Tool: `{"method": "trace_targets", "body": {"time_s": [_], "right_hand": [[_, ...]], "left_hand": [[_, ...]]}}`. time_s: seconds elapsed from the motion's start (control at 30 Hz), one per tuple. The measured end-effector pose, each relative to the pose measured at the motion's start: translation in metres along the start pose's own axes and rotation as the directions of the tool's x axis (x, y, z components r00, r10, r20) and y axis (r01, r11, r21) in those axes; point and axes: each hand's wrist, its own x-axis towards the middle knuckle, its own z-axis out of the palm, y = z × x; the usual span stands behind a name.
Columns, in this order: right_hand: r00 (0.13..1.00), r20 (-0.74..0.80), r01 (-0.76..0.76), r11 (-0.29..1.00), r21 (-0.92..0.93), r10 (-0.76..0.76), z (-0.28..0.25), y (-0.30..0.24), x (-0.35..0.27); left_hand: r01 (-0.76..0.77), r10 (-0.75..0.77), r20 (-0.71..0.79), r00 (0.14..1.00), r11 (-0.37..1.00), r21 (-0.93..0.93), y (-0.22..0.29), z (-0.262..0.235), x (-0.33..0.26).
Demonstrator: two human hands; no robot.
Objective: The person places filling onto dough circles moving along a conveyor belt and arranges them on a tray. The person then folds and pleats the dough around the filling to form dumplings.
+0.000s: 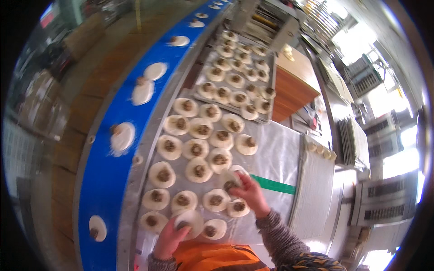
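Observation:
My left hand is closed on the edge of a pale dough round with brown filling, at the near edge of the metal table. Farther right, my right hand grips another filled dough round, tilted above the table and slightly blurred. Beneath and around both hands lie several flat dough rounds topped with brown filling, such as a filled round just left of my right wrist and a filled round between my forearms.
A blue conveyor belt with scattered dough rounds and filling runs along the left. A tray full of filled rounds sits at the table's far end, beside a wooden box. Green tape crosses the table; stacked trays stand right.

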Motion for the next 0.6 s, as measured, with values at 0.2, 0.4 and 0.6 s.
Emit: {"method": "trace_targets", "body": {"time_s": [0.2,0.4,0.6], "right_hand": [[0.983,-0.067,0.179,0.968,0.174,-0.170,-0.164,-0.011,0.092],[0.998,-0.049,0.030,0.993,-0.112,-0.036,-0.214,-0.001,0.212],[0.793,-0.265,0.277,0.712,-0.645,-0.548,-0.222,0.035,0.196]], "left_hand": [[-0.139,-0.065,0.339,0.939,0.828,0.543,0.032,0.157,0.152],[-0.520,0.065,0.601,0.796,0.580,0.627,-0.003,0.245,0.272],[-0.611,0.649,0.408,0.642,0.111,0.784,-0.008,0.255,0.243]]}}
